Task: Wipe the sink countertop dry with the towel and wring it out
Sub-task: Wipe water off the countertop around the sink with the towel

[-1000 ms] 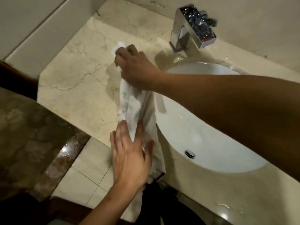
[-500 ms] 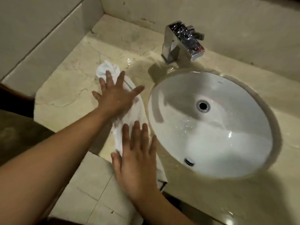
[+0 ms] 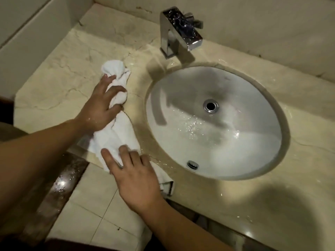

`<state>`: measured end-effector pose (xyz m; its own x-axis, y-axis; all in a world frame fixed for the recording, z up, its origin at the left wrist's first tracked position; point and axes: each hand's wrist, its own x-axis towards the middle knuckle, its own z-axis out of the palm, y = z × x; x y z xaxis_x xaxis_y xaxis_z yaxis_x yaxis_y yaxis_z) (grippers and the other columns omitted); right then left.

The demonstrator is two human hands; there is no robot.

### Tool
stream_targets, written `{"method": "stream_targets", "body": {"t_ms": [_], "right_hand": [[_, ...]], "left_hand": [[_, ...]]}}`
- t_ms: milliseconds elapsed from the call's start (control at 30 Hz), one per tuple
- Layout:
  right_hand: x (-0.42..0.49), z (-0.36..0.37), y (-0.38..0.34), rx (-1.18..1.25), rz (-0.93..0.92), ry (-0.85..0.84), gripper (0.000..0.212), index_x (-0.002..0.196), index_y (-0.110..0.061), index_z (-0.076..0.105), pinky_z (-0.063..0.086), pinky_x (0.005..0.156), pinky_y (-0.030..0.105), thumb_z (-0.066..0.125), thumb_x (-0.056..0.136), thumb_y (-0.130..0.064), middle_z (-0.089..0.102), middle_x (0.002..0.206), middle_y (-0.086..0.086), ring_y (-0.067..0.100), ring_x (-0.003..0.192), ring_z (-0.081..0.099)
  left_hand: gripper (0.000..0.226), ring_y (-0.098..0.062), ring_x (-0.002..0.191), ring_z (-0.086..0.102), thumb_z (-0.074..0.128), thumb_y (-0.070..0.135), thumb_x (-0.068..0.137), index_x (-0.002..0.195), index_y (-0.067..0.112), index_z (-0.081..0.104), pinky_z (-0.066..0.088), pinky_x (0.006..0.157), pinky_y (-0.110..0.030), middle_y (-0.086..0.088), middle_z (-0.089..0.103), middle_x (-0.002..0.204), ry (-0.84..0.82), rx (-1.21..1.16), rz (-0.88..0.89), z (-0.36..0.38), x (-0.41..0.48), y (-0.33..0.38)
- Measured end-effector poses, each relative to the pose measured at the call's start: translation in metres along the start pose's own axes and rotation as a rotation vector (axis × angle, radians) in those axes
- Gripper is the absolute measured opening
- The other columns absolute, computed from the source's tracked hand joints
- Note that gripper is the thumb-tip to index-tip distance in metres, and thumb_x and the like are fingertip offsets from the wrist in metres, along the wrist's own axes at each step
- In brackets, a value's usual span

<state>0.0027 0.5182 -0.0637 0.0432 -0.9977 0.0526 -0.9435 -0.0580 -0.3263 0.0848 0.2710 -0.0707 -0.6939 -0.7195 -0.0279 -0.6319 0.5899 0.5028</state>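
A white towel (image 3: 118,135) lies bunched in a long strip on the beige marble countertop (image 3: 59,78), just left of the oval white sink basin (image 3: 235,142). My left hand (image 3: 101,109) grips the towel's upper part, fingers curled round a gathered knot of cloth. At the strip's lower end, near the counter's front edge, my right hand (image 3: 135,175) has thumb and fingertips bent into the cloth. One towel corner hangs over the front edge. Water glistens on the counter around the basin rim.
A square chrome faucet (image 3: 181,33) stands behind the basin against the back wall. The basin holds a drain (image 3: 210,105) and water droplets. A side wall bounds the counter on the left. Below the counter's cut corner are pale floor tiles (image 3: 87,205).
Both hands lay flat on the spread towel half a second ago; now their fingers have curled in and gathered it into a tighter bunch. The camera has moved closer.
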Motion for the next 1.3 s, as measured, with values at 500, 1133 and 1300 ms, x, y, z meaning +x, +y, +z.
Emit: {"method": "stream_targets", "body": {"t_ms": [500,1133,1300], "right_hand": [[-0.111,-0.049,0.104,0.018,-0.083,0.019,0.066,0.150,-0.033,0.043,0.053,0.084,0.038,0.051,0.086,-0.017,0.057,0.126,0.008,0.029,0.105,0.055],[-0.096,-0.006,0.036,-0.092,-0.044,0.081,0.054,0.155,-0.032,0.036,0.034,0.090,0.040,0.038,0.106,-0.053,0.057,0.127,0.005,0.025,0.108,0.047],[-0.129,-0.015,0.062,-0.052,-0.125,0.070,0.051,0.153,-0.032,0.042,0.040,0.090,0.041,0.038,0.107,-0.053,0.057,0.129,0.004,0.024,0.107,0.052]], "left_hand": [[0.051,-0.035,0.145,0.024,0.044,0.035,0.089,0.137,0.016,0.051,0.027,0.117,-0.045,-0.015,0.030,0.153,0.174,-0.097,-0.134,0.072,-0.051,0.123],[0.055,-0.014,0.155,0.010,0.041,0.036,0.098,0.142,0.003,0.046,0.014,0.121,-0.019,0.003,0.019,0.156,-0.054,0.121,0.275,0.031,-0.057,0.072],[0.054,-0.029,0.156,0.016,0.042,0.036,0.098,0.145,0.010,0.044,0.029,0.120,-0.045,-0.015,0.020,0.163,-0.061,0.065,0.144,0.049,-0.087,0.091]]}}
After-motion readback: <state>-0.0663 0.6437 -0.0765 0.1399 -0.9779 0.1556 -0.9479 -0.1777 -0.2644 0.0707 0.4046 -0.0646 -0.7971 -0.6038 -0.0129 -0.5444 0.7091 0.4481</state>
